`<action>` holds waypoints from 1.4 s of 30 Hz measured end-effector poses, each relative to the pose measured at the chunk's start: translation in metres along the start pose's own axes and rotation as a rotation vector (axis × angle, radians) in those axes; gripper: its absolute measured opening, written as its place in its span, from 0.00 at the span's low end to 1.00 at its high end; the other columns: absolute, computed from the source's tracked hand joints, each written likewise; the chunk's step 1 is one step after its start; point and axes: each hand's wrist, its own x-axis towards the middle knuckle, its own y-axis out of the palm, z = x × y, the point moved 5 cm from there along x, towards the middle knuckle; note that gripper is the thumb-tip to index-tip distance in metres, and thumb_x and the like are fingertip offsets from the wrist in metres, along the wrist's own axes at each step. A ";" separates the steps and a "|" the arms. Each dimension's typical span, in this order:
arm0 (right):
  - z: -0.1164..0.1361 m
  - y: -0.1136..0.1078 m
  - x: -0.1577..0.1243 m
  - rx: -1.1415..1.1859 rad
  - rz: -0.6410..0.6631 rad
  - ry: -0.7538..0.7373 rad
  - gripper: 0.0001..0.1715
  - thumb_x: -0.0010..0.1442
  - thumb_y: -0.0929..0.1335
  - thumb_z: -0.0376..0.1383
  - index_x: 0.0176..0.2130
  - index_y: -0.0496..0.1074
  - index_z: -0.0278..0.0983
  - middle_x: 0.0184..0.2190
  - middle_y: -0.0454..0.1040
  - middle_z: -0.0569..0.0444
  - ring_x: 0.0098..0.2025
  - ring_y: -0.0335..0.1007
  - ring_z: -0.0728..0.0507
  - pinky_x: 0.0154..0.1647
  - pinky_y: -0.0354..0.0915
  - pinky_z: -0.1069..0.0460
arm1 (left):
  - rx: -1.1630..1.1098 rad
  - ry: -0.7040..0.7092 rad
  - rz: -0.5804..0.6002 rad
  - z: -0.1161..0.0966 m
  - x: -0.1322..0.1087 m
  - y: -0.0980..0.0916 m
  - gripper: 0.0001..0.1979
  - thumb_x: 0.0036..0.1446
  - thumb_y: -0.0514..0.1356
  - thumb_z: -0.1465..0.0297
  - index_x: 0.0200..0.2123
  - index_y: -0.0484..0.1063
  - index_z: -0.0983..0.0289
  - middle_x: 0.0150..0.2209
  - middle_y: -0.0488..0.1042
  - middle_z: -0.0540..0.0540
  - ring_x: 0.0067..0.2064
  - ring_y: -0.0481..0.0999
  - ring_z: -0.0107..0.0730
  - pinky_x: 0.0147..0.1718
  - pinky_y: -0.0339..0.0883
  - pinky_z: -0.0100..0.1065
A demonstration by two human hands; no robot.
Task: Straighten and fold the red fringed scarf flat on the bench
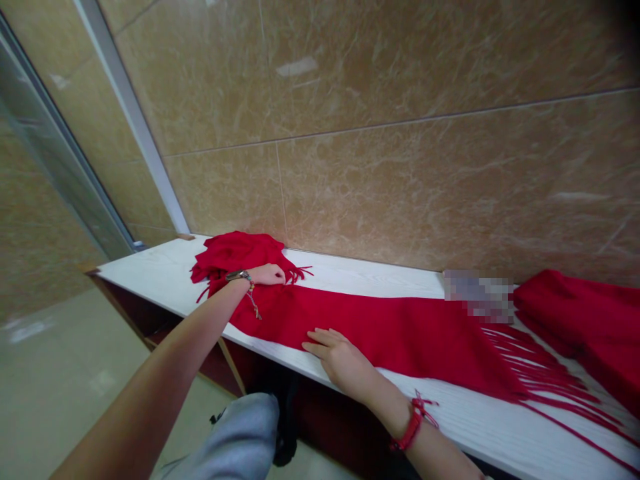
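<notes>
A red fringed scarf (400, 330) lies spread lengthwise along the white tabletop, its tassels (545, 373) fanned out at the right end. At the scarf's far edge, near its left part, my left hand (269, 274) has its fingers curled together on the cloth. My right hand (340, 355) rests flat on the near edge with fingers stretched out, holding nothing. Bunched red cloth (240, 252) with short tassels sits at the left, just beyond my left hand, and seems joined to the flat length; the join is partly hidden by my wrist.
More folded red cloth (585, 313) lies at the right end, beside a blurred-out item (480, 293). A tan marble-tiled wall (375, 180) runs behind the narrow white tabletop (150, 270). Dark open compartments (220, 367) show below its front edge.
</notes>
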 end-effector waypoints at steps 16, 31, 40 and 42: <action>0.002 -0.001 -0.001 0.002 -0.009 0.005 0.26 0.58 0.57 0.26 0.53 0.66 0.40 0.55 0.64 0.50 0.58 0.56 0.44 0.60 0.50 0.46 | 0.029 -0.019 0.035 0.020 -0.018 -0.007 0.10 0.55 0.53 0.63 0.35 0.70 0.62 0.33 0.73 0.50 0.32 0.70 0.27 0.31 0.58 0.24; 0.003 -0.002 -0.001 -0.016 0.003 0.004 0.24 0.60 0.57 0.27 0.53 0.66 0.38 0.56 0.64 0.48 0.58 0.56 0.42 0.60 0.49 0.45 | -0.231 -0.091 0.200 0.045 -0.050 -0.031 0.21 0.57 0.47 0.57 0.33 0.73 0.65 0.31 0.74 0.51 0.30 0.67 0.26 0.29 0.57 0.24; 0.005 -0.003 0.000 -0.021 0.036 0.011 0.25 0.59 0.57 0.26 0.54 0.65 0.38 0.56 0.62 0.48 0.59 0.54 0.42 0.60 0.49 0.44 | 0.136 -0.105 0.127 -0.001 -0.058 0.003 0.04 0.46 0.62 0.72 0.29 0.71 0.64 0.28 0.73 0.49 0.31 0.70 0.28 0.28 0.56 0.24; 0.004 -0.002 0.000 -0.020 0.034 0.007 0.25 0.59 0.57 0.26 0.54 0.66 0.38 0.56 0.62 0.47 0.59 0.55 0.42 0.60 0.49 0.44 | 0.153 -0.106 0.090 -0.005 -0.058 0.005 0.03 0.52 0.58 0.71 0.29 0.71 0.64 0.28 0.73 0.50 0.31 0.70 0.28 0.29 0.57 0.25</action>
